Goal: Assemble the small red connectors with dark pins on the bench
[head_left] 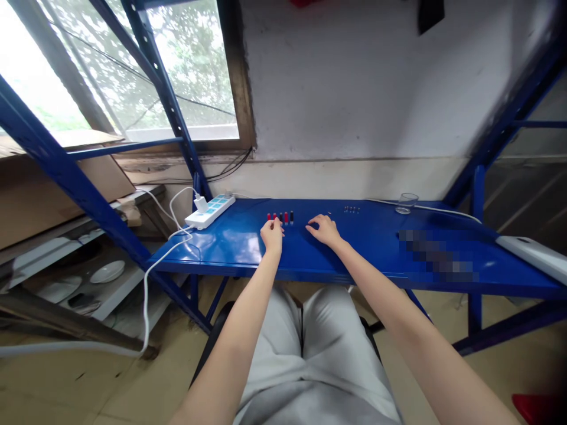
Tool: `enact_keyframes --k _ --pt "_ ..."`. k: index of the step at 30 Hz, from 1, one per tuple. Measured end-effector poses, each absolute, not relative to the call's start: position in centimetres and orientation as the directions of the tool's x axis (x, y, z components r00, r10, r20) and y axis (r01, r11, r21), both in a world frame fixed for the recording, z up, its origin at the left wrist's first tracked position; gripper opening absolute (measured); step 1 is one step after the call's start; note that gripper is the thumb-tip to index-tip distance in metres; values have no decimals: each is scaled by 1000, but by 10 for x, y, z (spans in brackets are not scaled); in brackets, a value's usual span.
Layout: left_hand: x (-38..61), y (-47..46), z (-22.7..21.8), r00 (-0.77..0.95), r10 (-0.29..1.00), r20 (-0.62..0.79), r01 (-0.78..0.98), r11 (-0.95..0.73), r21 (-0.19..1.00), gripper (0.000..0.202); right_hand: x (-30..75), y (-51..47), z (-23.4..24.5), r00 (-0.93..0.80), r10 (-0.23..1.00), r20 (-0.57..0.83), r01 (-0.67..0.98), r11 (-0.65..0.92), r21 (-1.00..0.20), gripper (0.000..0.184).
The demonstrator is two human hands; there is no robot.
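A short row of small red and black cylinders stands upright on the blue table (239, 239); a red one (286, 218) and a black one (292, 217) are at its right end. My left hand (271, 236) is at the front of the row with thumb and fingers pinched together. Whatever they hold is too small and partly covered to name. To the right of the row, my right hand (325, 230) hovers low over the tabletop, thumb and fingers curved and apart, with nothing seen between them. Beyond it lie several tiny pieces (352, 209) in a group.
A white power strip (210, 211) with a plugged-in cable lies at the table's left. At the back right stands a clear glass dish (406, 203). A blurred-out dark object (436, 257) and a white device (535, 257) are on the right. Blue frame posts (163, 94) flank the table.
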State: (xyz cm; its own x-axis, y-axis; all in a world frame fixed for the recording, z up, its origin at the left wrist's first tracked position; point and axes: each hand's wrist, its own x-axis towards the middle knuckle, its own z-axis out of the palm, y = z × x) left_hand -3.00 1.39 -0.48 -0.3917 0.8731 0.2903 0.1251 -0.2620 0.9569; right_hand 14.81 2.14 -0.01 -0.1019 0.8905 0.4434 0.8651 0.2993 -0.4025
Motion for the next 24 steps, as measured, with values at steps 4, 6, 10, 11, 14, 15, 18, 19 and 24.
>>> enact_keyframes --k 4,6,10,11,14,15,18,19,24 --pt "-30 13 -5 -391 874 289 127 -260 957 31 123 38 -2 -67 939 337 883 213 -418 25" --pt "-30 13 -5 -394 871 294 132 -263 956 31 112 44 -2 -51 950 308 889 184 -420 24" --pt "-29 12 -6 -386 866 316 142 -283 949 31 98 53 -3 10 963 270 879 120 -462 25" --pt "-29 12 -7 -382 867 320 147 -285 947 31 96 56 -2 25 966 259 874 105 -475 26" --pt "-29 12 -7 -369 871 323 164 -281 946 30 92 63 -2 47 974 222 866 71 -495 27" --pt "-29 12 -7 -367 873 323 171 -278 945 30 91 65 -2 52 976 212 866 62 -497 28" --pt "-30 12 -7 -361 875 323 184 -273 944 30 88 68 -3 72 975 210 862 45 -505 27" --pt "-30 12 -7 -357 876 324 184 -274 944 30 87 68 -3 78 974 214 858 44 -511 26" --pt "-30 12 -9 -354 871 340 179 -293 939 31 85 68 -4 94 966 240 848 49 -528 22"
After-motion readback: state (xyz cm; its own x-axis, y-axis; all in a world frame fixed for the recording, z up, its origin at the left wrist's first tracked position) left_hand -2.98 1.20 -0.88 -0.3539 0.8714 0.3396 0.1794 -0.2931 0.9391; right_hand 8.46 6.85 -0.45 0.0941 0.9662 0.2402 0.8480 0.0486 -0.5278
